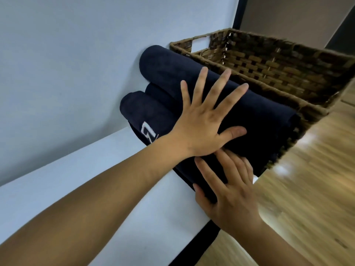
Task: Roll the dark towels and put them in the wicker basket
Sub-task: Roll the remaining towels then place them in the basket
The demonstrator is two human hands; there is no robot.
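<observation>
Dark navy towels lie on a white table (80,179) beside a brown wicker basket (288,60). The largest rolled towel (165,62) rests against the basket's near wall. Two smaller rolls (142,108) sit to its left, one showing a white embroidered mark. My left hand (203,120) presses flat on the big roll with its fingers spread straight. My right hand (228,191) lies just below it with its fingers flat on the lower dark cloth and its thumb at the cloth's edge. The basket's inside shows no towel.
A pale blue-grey wall (67,54) stands behind the table. Wooden floor (307,189) shows to the right, below the table's dark edge (209,237). The basket sits at the table's right end, close to that edge.
</observation>
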